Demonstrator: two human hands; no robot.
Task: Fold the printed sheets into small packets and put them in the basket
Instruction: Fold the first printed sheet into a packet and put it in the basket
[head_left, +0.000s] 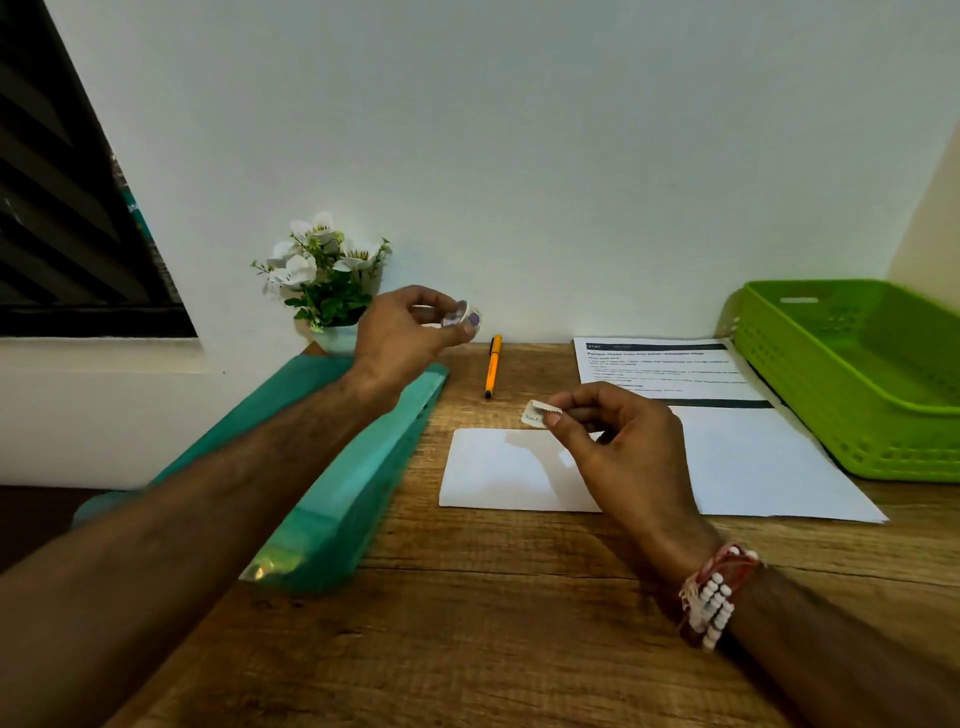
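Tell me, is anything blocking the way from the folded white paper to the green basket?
Nothing upright does. Between the folded paper and the basket only the flat printed sheets lie on the table. The right hand, pinching a small strip, is above the paper's right end.

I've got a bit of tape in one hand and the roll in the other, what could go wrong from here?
The tape piece pinched in the right hand could curl and stick to itself before reaching the folded sheet below. Neither hand holds that sheet down, so it may shift or spring open as tape lands. The left hand, holding the tape roll, is raised near the flower pot and might knock it.
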